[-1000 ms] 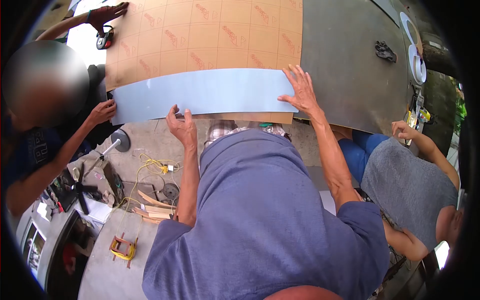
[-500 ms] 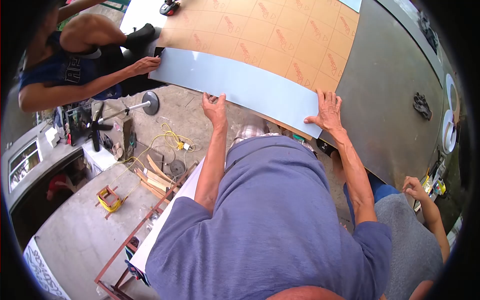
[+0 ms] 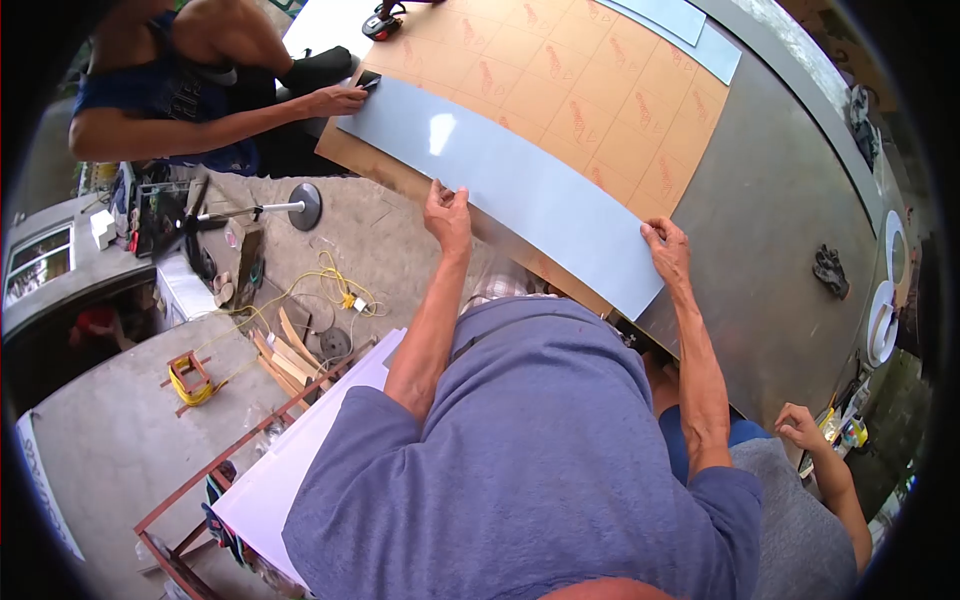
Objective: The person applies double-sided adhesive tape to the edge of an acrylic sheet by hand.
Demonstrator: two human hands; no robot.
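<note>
A long light-blue strip of sheet (image 3: 500, 165) lies over a brown paper-covered board (image 3: 575, 100) printed with red lettering. My left hand (image 3: 448, 212) is at the strip's near edge, left of its middle, fingers curled and fingertips against the edge. At the right end, my right hand (image 3: 668, 248) pinches the strip's edge between thumb and fingers. Another person's hand (image 3: 340, 100) is at the far left corner, beside a small black piece (image 3: 369, 80). A band of the brown board shows below the strip's near edge.
A grey tabletop (image 3: 770, 230) extends right, with a dark glove (image 3: 830, 272) on it. More blue sheet (image 3: 665, 20) lies at the far right. A red-black tool (image 3: 380, 24) stands at the far left. A person in grey (image 3: 800, 510) is at my right. Yellow cord (image 3: 335, 280) crosses the floor.
The strip has shifted away from the board's near edge, exposing more brown there. My right hand has gone from lying spread on the strip to pinching its end. The view has shifted.
</note>
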